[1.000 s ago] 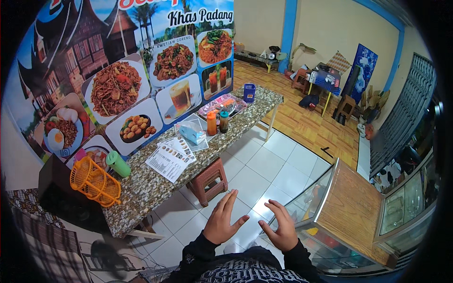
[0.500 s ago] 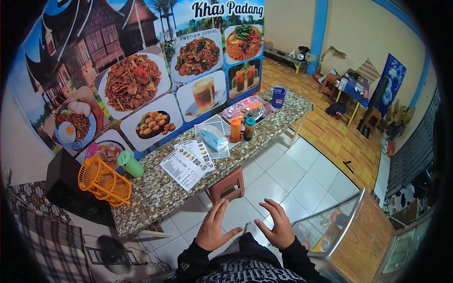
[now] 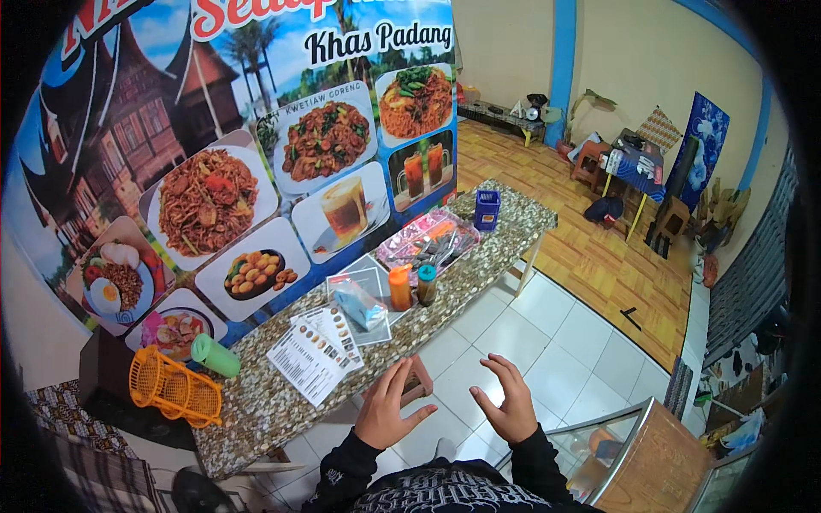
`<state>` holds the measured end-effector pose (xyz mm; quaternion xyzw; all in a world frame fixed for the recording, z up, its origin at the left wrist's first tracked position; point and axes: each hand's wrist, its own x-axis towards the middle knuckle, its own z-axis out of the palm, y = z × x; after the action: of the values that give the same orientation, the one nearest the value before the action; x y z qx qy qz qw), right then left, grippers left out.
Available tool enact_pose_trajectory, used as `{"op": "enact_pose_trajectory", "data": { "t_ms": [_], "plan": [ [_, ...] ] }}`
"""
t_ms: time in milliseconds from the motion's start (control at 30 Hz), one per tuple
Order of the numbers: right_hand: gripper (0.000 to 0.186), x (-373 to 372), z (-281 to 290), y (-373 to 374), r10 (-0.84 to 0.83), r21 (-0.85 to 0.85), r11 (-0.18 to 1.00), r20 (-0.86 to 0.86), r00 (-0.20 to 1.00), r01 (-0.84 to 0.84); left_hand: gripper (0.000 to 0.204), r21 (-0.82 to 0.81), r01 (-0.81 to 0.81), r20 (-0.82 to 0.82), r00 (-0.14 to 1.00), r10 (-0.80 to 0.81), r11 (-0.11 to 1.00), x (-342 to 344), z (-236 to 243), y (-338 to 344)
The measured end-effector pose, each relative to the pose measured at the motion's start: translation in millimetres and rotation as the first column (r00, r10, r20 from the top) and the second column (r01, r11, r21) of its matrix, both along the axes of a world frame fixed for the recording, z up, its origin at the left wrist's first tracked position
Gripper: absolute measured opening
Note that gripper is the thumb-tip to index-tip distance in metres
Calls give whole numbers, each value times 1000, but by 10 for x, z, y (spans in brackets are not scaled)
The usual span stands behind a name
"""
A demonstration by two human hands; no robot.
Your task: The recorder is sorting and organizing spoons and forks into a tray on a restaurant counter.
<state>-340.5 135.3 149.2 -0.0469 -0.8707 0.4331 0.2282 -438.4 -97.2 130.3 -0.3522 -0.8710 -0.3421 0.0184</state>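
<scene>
My left hand (image 3: 392, 406) and my right hand (image 3: 505, 402) are held in the air at the lower middle, palms partly toward each other, fingers apart and empty. Beyond my left hand is the speckled stone-topped table (image 3: 256, 419), with the edge of a pinkish stool (image 3: 417, 380) showing below it. On the tabletop are printed menu sheets (image 3: 304, 368), a blue-and-white packet (image 3: 359, 308), an orange bottle (image 3: 399, 289), a teal-lidded bottle (image 3: 426, 286), a pink tray (image 3: 428, 239), a purple container (image 3: 487, 210), a green cylinder (image 3: 218, 355) and orange baskets (image 3: 171, 385).
A large food banner (image 3: 222, 111) stands behind the table, with a black speaker (image 3: 103, 393) at left. A wood-topped glass cabinet (image 3: 658, 462) is at lower right. At the back are a small table (image 3: 633, 162), stools (image 3: 590, 162), a blue board (image 3: 701, 137) and a metal shutter (image 3: 740, 282).
The view has shifted over the last second, bringing the table lower in the picture and the cabinet further down and right. My hands stay raised and open, slightly nearer the table edge.
</scene>
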Motion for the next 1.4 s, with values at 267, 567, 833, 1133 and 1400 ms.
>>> {"op": "enact_pose_trajectory", "data": {
  "t_ms": [267,567,833,1133,1400],
  "plan": [
    [50,-234,37,380,-31,26,999,-19,999,32,92,62,19,-25,1000,-17,998,-353,15,496],
    [49,-624,-76,563,-30,33,999,70,997,28,90,60,36,3,999,-36,998,-845,-170,771],
    [50,-1317,-197,716,-11,43,999,130,991,6,97,101,178,135,972,-191,979,-1549,-274,981],
    [47,-2029,-130,783,40,31,999,122,992,-44,99,140,303,40,950,-311,943,-2247,-266,1296],
    [48,-2343,-200,1024,98,2,995,120,988,-99,90,176,218,150,958,-245,960,-2497,-312,1452]
  ]
}}
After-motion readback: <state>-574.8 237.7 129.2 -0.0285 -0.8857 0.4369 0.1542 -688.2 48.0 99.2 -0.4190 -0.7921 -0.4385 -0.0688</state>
